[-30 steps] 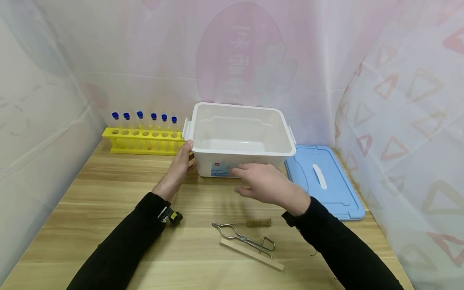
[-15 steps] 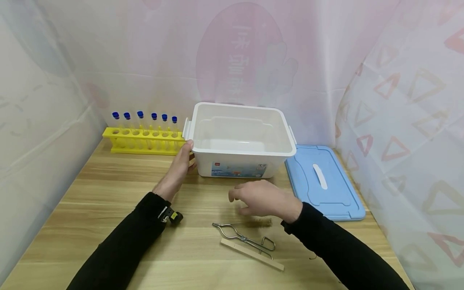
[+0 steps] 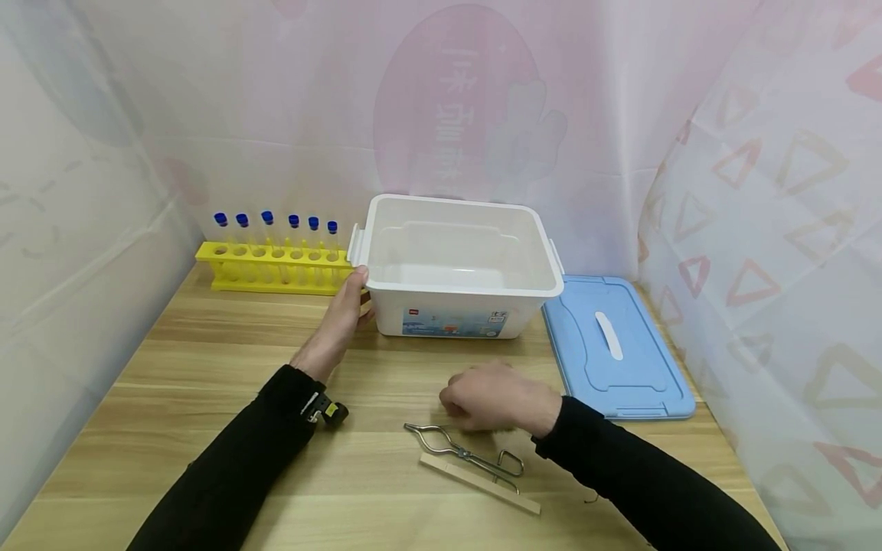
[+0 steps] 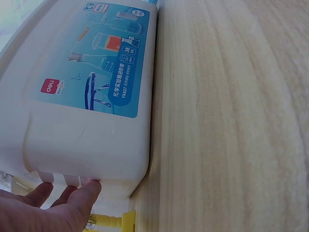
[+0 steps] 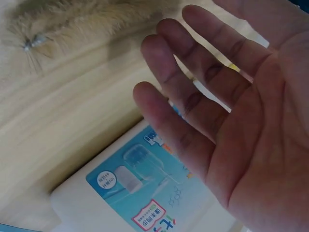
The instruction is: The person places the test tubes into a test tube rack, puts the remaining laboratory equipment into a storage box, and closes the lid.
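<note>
My left hand rests at the left front corner of a white plastic storage box. In the left wrist view its fingertips touch the box's side. My right hand is over the wooden table, in front of the box, with fingers loosely bent and nothing in its palm in the right wrist view. Close by, largely hidden under it in the head view, lies a test tube brush with tan bristles. Nearer me are metal crucible tongs and a wooden test tube holder, side by side.
A yellow rack with several blue-capped test tubes stands left of the box. To its right lies a blue lid with a white handle. Printed cloth encloses the table's back and sides.
My right hand has come back from the front of the box and down toward the brush, uncovering the box's label. My left hand stays at the box.
</note>
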Demonstrator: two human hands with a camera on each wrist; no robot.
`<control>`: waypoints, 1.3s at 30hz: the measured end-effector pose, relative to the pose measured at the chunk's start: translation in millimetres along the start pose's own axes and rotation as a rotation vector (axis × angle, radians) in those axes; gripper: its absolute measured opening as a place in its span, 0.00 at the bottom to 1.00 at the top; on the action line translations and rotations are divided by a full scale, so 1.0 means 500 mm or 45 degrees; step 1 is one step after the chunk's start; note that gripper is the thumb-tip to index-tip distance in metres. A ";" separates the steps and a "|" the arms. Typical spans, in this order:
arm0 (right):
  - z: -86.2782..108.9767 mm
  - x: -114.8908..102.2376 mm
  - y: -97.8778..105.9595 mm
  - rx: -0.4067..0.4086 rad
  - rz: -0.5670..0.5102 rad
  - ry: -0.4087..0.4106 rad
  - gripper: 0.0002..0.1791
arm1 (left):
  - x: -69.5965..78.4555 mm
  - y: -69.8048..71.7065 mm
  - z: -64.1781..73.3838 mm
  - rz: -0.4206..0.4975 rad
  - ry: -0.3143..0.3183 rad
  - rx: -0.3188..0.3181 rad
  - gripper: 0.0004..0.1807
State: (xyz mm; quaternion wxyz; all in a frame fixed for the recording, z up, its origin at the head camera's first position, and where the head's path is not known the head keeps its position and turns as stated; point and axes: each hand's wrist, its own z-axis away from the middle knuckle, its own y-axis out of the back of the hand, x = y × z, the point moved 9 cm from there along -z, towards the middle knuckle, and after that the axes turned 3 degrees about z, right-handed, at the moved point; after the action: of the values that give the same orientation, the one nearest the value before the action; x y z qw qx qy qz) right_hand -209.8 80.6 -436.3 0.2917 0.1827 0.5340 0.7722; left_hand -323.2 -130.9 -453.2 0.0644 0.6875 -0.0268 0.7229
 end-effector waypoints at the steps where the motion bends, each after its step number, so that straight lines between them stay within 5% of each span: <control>1: -0.001 0.001 -0.004 -0.011 0.011 -0.015 0.13 | 0.000 0.000 0.000 0.000 -0.002 -0.001 0.52; 7: -0.006 0.006 -0.018 -0.043 0.087 -0.079 0.18 | -0.001 0.000 -0.001 0.005 0.001 -0.003 0.51; 24: -0.017 0.022 -0.021 0.107 0.164 -0.088 0.03 | -0.002 0.000 -0.001 0.010 0.015 -0.004 0.53; 39: 0.007 0.036 0.055 0.344 0.234 -0.049 0.06 | 0.002 -0.001 0.002 0.004 -0.017 -0.007 0.51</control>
State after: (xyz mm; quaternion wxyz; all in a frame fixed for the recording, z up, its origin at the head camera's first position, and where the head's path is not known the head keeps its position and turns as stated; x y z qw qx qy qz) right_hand -228.3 87.5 -409.7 0.2027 0.2830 0.6085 0.7131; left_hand -322.1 -130.4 -452.1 0.0649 0.6920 -0.0302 0.7184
